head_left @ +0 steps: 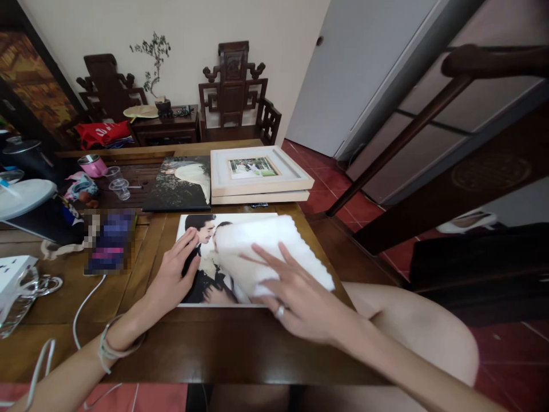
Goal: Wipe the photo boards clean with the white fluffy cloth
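A large photo print (201, 280) of a couple lies flat on the dark wooden table (206, 349) in front of me. My left hand (171, 274) rests flat on the print's left edge, fingers stretched out. A folded white cloth (266, 246) covers the print's right part. My right hand (295, 292), fingers spread and a ring on one finger, presses down on the cloth's near side.
Behind the print lie a dark photo canvas (180, 183) and two stacked pale picture frames (257, 174). At the left stand clear plastic cups (119, 186), a pink pot (92, 165), a white cable (83, 312) and a blurred-out box (109, 240). Carved chairs (234, 91) line the wall.
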Tool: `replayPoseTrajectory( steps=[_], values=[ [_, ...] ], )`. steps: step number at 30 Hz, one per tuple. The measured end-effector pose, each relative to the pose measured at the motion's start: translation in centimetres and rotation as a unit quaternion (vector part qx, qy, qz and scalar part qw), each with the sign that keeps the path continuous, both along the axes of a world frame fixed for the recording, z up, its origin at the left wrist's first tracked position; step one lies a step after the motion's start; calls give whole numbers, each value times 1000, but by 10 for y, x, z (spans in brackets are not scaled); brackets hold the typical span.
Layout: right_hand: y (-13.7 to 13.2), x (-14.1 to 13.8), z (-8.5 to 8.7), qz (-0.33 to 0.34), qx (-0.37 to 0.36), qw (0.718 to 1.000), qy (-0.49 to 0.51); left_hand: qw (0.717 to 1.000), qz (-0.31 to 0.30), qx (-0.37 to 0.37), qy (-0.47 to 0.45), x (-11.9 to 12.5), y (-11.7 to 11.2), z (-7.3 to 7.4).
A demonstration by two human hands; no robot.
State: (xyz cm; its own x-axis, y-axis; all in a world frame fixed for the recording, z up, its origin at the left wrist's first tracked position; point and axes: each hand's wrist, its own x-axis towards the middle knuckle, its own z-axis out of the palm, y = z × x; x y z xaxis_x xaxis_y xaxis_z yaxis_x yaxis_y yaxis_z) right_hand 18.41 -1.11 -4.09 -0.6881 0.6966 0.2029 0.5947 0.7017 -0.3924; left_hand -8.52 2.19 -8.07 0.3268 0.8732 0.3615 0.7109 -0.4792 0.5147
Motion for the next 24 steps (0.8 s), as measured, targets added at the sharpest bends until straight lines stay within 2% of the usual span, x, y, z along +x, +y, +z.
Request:
replayPoseTrajectory(
  steps=[5, 8, 12, 19, 21, 24],
  values=[
    [59, 7, -7, -51, 40, 998, -25, 1000, -2, 0, 11, 0, 0, 2],
    [70, 8, -10, -76, 42, 996, -35, 1000, 1, 0, 13, 0, -1, 2],
    [44, 4, -8, -69, 34, 997, -27, 1000, 2, 0, 8, 1, -1, 1],
    [-45, -2, -1, 4, 14, 1000, 11, 1000, 4, -1, -4, 1, 0, -1],
    [-56, -2, 0, 20, 13, 999, 22, 1000, 2, -3, -2, 1, 0, -1],
    [-46, -2, 1, 27, -3, 999, 17, 1000, -1, -2, -2, 1, 0, -1]
  ],
)
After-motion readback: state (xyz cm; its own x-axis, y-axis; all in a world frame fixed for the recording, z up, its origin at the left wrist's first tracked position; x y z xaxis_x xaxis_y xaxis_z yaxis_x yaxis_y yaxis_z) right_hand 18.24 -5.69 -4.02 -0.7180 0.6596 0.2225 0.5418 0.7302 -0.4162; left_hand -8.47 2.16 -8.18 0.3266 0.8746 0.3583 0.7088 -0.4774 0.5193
